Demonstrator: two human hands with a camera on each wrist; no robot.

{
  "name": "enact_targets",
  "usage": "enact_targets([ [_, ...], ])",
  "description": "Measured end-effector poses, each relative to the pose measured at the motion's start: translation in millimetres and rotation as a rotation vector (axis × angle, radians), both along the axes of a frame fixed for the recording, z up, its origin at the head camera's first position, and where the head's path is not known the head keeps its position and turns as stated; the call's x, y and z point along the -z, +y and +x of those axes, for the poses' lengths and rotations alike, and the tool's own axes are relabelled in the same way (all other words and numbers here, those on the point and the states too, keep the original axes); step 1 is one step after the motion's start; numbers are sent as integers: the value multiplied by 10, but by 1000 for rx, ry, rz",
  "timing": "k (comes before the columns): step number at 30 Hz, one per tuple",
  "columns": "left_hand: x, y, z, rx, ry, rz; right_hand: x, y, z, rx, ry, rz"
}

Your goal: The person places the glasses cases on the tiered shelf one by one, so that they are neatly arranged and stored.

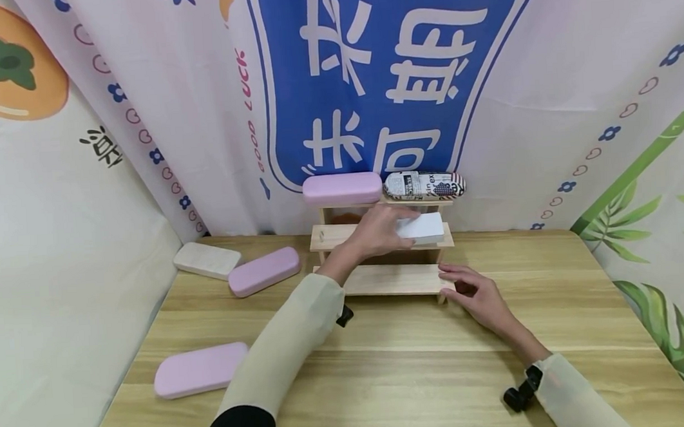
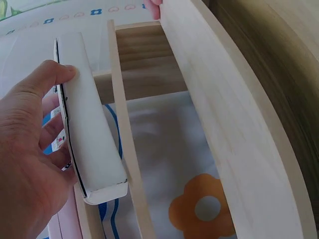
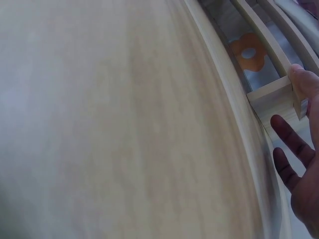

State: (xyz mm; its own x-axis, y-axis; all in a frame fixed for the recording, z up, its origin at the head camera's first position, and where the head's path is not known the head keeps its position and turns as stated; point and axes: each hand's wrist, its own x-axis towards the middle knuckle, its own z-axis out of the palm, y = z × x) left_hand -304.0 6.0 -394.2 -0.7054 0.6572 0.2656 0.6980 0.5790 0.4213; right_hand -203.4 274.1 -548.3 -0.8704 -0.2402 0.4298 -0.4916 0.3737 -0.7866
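In the head view my left hand (image 1: 376,231) holds a white glasses case (image 1: 426,226) over the middle step of a three-step wooden rack (image 1: 393,280). The left wrist view shows the thumb on the top face of the white case (image 2: 89,114) and fingers curled beneath, with a dark seam along its side. My right hand (image 1: 475,295) grips the right end of the lowest step. Seen from the right wrist, its thumb presses the step's end (image 3: 279,55) while two fingers stand apart from the wood. A pink case (image 1: 342,188) and a printed case (image 1: 424,185) lie on the top step.
On the table's left lie a whitish case (image 1: 208,260), a pink case (image 1: 264,272) close beside it, and a nearer pink case (image 1: 199,370) partly behind the left sleeve. A printed curtain (image 1: 545,99) hangs right behind the rack.
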Motion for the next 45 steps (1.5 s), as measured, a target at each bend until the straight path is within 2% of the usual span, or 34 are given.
enact_targets([
  [11,76,147,-30,-2,-19,21,-19,0,5,1,3,6],
  [23,122,300,-62,-15,-8,-37,-24,-18,20,10,-9,11],
  [28,144,347,-76,-27,10,-47,-36,-24,20,8,-9,11],
  [37,159,413,-74,-66,70,-119,-65,-41,37,9,-16,7],
  [45,180,428,-85,-68,81,-117,-58,-36,34,11,-8,12],
])
